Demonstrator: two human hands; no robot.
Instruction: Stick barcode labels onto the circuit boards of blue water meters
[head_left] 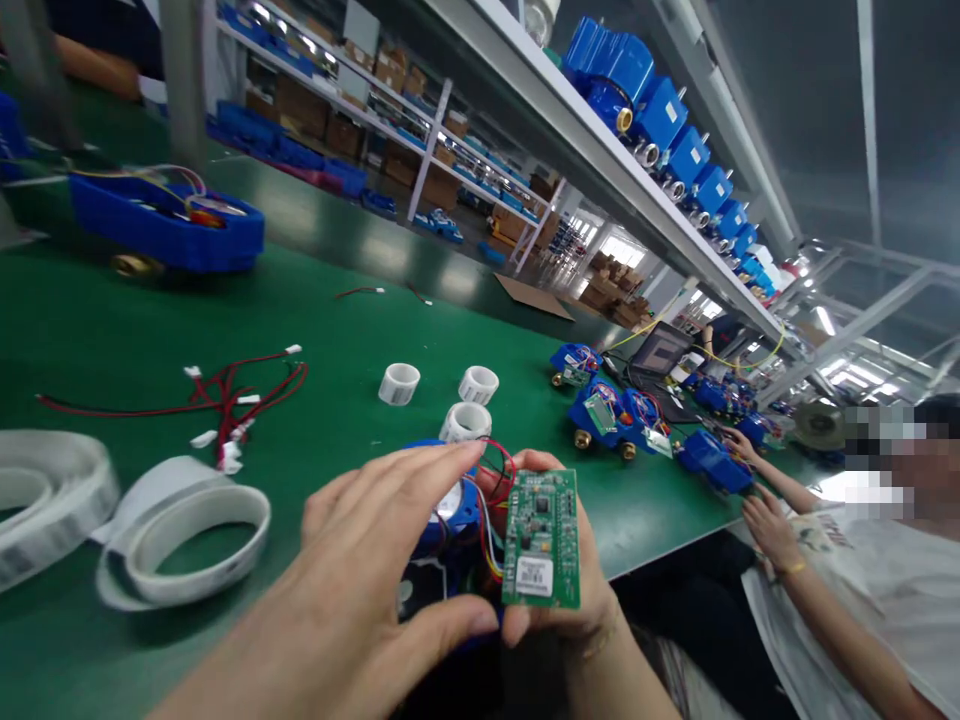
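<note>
Left hand (375, 540), nearest us: fingers extended, thumb spread away, clasping nothing that we can see; whether its fingertips brush the red wire (513, 465) we cannot tell.

Right hand (589, 590): grasping one green circuit board (541, 530), chip side towards us, supported from behind and below.

Circuit board, one: held just right of a blue case (459, 520), white sticker (534, 577) near its lower edge. Coloured wires (491, 550) run beside it towards the case, which is partly hidden by our left hand.

Handling note: we judge the board best held by its edges, clear of the chips, and kept close to the case so that the wires stay slack. Fingertips should guide the wires rather than tug them; a pull at the joints could loosen one.

Label rolls, small, three: (399, 384), (480, 386), (466, 424), standing on the worktop (337, 370) beyond our hands.

Label rolls, large, two: (217, 580), (67, 535), at left.

Loose red-and-black leads (225, 400), one tangle, white plugs attached, behind the large rolls.

Second blue case (225, 240): far left, wires showing on top.

Co-worker's hand (772, 530): at right, near another blue case (716, 462).
</note>
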